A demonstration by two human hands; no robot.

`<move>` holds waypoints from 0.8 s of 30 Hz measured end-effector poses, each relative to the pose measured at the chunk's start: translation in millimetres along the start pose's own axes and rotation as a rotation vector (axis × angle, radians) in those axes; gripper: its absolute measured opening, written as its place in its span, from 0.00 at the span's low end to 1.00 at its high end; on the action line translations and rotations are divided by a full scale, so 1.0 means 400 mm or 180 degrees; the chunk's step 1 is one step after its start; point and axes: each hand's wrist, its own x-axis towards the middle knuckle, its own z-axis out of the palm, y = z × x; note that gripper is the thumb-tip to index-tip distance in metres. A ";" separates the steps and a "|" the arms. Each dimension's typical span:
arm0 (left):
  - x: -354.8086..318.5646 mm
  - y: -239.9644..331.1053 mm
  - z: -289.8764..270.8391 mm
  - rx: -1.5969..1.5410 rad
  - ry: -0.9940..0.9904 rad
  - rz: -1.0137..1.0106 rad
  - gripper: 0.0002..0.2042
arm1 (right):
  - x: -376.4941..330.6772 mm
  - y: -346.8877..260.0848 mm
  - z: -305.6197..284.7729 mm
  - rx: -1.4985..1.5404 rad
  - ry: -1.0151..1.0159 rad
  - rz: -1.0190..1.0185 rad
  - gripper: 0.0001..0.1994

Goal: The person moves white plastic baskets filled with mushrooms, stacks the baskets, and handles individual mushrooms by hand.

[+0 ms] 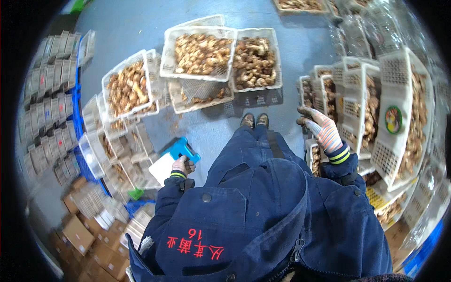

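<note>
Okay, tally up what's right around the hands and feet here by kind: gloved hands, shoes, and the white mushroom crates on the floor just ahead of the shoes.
Gloved hands: 2, left hand and right hand
Shoes: 2
Top-layer mushroom crates ahead: 3, left, middle, right
Total: 7

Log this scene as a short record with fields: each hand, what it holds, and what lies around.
left hand: gloved, at a white tray on a blue scale
right hand: striped glove, raised, fingers closed on a mushroom
front: white baskets of mushrooms on the grey floor
right: stacked baskets of mushrooms
left: clear packs, cardboard boxes
</note>
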 end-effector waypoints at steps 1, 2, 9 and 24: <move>-0.029 -0.022 0.002 -0.0024 -0.0166 0.0147 0.18 | 0.023 0.030 0.007 -0.0435 -0.0236 -0.0077 0.16; -0.072 -0.041 0.027 -0.0093 -0.0117 0.0169 0.17 | 0.042 0.057 0.006 -0.0866 -0.0464 -0.0169 0.16; -0.114 -0.274 -0.024 -0.0637 -0.0112 -0.0178 0.13 | 0.102 0.091 0.138 -0.1033 -0.1053 0.0191 0.17; 0.059 -0.365 -0.531 -0.1508 -0.0002 -0.0037 0.16 | 0.230 0.012 0.606 -0.1139 -0.1231 -0.0049 0.17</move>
